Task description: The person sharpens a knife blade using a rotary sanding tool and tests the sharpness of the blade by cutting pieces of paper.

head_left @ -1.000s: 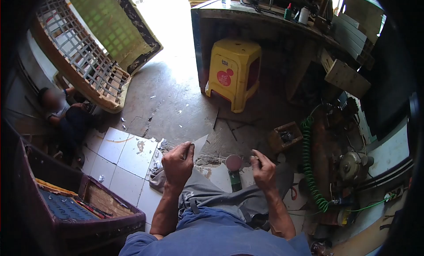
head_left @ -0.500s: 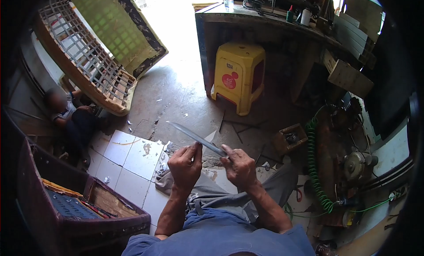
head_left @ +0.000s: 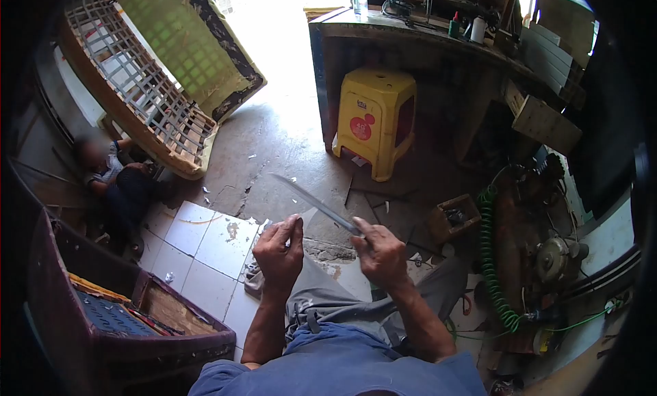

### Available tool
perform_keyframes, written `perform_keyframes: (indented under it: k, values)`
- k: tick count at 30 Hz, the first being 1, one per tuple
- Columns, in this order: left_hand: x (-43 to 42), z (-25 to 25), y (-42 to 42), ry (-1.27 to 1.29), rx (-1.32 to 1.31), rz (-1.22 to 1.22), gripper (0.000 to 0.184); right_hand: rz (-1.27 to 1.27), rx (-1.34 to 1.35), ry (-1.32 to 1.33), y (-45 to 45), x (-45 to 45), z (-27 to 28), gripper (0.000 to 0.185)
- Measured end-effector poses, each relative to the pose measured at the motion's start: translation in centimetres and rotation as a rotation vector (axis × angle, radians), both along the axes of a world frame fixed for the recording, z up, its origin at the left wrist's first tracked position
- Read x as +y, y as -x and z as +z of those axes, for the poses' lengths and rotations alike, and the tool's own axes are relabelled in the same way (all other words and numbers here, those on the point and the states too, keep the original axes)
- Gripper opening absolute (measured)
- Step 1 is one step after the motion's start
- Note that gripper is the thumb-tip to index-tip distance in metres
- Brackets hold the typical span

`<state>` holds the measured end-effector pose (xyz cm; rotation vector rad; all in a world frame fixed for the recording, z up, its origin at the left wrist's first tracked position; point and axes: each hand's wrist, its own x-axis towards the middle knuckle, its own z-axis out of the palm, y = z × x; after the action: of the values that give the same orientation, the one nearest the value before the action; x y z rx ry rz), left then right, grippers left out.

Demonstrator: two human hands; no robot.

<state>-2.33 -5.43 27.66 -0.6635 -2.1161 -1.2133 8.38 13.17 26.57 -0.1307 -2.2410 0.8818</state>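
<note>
My right hand (head_left: 380, 254) is closed round the handle end of a long narrow knife (head_left: 316, 203), whose grey blade slants up and to the left over the floor. The fingers hide most of the handle. My left hand (head_left: 279, 251) is raised to the left of the knife, apart from the blade. Its thumb and fingertips are pressed together, and whatever may lie between them is too small to make out. Both hands are above my lap, over the grey trousers (head_left: 321, 293).
A yellow stool (head_left: 376, 115) stands before the workbench (head_left: 410, 33). At left are a purple furniture frame (head_left: 157, 341) and a webbed wooden frame (head_left: 130, 102), with a seated person (head_left: 123, 184) beside it. A green coiled hose (head_left: 487, 259) and small wooden box (head_left: 454, 217) lie right.
My left hand has come away from the blade and moved slightly left. The knife in my right hand has shifted a little to the right, and the view has moved slightly.
</note>
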Motion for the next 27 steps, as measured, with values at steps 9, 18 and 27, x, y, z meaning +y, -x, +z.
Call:
perform_keyframes:
  k: [9, 18, 27]
  values:
    - [-0.2, 0.7, -1.0, -0.021, 0.083, 0.014, 0.015, 0.175, 0.091, -0.119, 2.2, -2.3, 1.9, 0.039]
    - [-1.6, 0.3, 0.7, -0.067, 0.161, 0.099, 0.015, -0.015, 0.006, -0.067, 1.8, 1.9, -0.7, 0.031]
    - [-1.0, 0.5, 0.1, -0.106, 0.118, 0.053, 0.011, 0.231, 0.111, -0.079, 3.0, -4.2, 3.3, 0.039]
